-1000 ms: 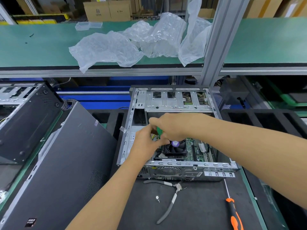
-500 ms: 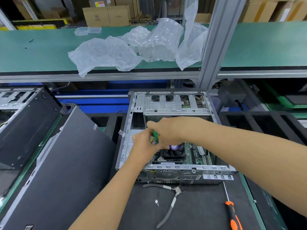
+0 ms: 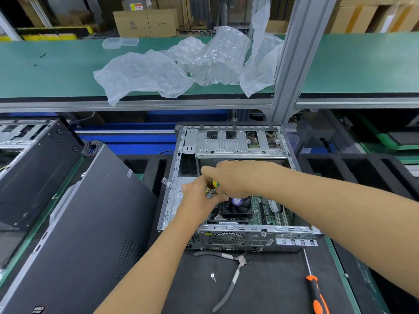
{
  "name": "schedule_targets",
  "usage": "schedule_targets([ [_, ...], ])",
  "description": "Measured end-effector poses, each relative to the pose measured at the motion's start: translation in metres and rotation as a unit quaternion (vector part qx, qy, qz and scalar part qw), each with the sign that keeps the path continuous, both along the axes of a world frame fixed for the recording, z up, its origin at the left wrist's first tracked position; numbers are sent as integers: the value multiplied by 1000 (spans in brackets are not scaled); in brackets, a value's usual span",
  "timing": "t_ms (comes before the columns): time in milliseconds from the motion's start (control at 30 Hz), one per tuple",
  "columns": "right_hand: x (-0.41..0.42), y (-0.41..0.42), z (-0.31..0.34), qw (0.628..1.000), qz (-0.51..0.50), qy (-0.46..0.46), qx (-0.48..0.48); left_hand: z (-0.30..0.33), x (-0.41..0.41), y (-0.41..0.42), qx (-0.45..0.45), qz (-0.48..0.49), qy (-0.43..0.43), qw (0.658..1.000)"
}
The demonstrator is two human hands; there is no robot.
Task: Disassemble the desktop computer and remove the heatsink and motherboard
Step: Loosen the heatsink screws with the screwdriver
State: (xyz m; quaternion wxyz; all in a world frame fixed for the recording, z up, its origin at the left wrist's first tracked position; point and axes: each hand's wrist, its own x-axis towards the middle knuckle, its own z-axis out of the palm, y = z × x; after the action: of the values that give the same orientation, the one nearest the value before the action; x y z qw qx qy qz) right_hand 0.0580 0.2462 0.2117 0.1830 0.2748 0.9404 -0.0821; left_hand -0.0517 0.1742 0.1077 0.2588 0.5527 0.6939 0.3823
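The open computer case (image 3: 229,236) lies on the black mat, its heatsink fan (image 3: 237,206) seated on the green motherboard (image 3: 257,210) just right of and below both hands. The right hand (image 3: 235,177) curls around a green-handled tool (image 3: 215,184) at the fan's far-left corner. The left hand (image 3: 199,198) pinches near the tool's tip, though exactly what it grips is hidden. Pliers (image 3: 231,275) and an orange screwdriver (image 3: 314,288) lie on the near mat.

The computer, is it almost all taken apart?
Not yet. The side cover is already off, leaning beside the open case. Both hands are inside: the right hand holds a green-handled tool, and the left hand works beside it. The fan and green board are still in place.
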Motion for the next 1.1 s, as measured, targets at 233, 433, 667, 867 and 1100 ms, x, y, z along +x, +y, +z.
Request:
schedule_targets([
  [233,7,3,3,999,3,36,22,-4,0,1,-4,10,17,1000],
  [433,6,0,-3,998,-1,40,45,-4,2,1,4,21,35,999],
  [667,12,1,-3,998,40,47,18,-2,3,-1,6,1,48,999],
  [867,5,-3,-4,998,-41,33,47,-1,3,2,-25,-4,65,998],
  [1100,7,1,1,1000,21,-10,-2,-1,1,0,-40,-37,42,998],
])
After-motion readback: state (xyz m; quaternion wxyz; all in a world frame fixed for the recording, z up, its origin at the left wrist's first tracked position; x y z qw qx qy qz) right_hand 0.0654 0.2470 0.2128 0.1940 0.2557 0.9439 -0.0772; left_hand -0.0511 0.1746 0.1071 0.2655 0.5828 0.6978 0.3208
